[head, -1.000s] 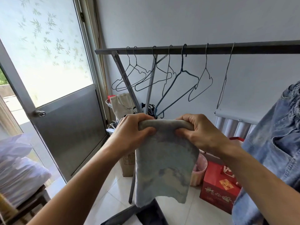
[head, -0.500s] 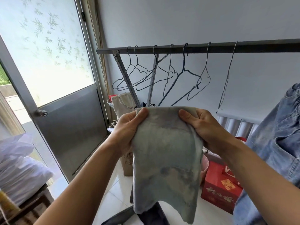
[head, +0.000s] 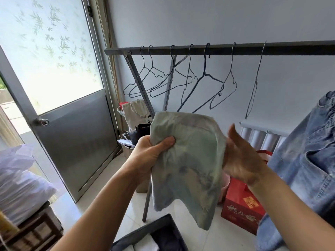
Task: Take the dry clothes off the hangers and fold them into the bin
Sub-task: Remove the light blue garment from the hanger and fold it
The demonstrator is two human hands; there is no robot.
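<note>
Nearest, at the bottom edge, stood the dark fabric bin, with folded pieces already inside it. Just above and beyond it hung the pale cloth, a thin greenish-grey garment doubled over at the top, its lower corners dangling loose over the bin.

The left hand pinched the cloth's left edge, thumb pressed across the front and fingers curled behind. The right hand was spread flat, fingers straight, palm at the cloth's right edge; blur hid whether it touched.

The cloth looked light, limp and unlikely to slip; it would sag wherever unsupported. The best hold was probably along the folded top edge or at its two corners, so the fold stayed square on the way down.

To the right a denim jacket hung close by, apparently not yet taken down. Farther off, a red box sat on the floor, and bare wire hangers hung from the rail before the wall.
</note>
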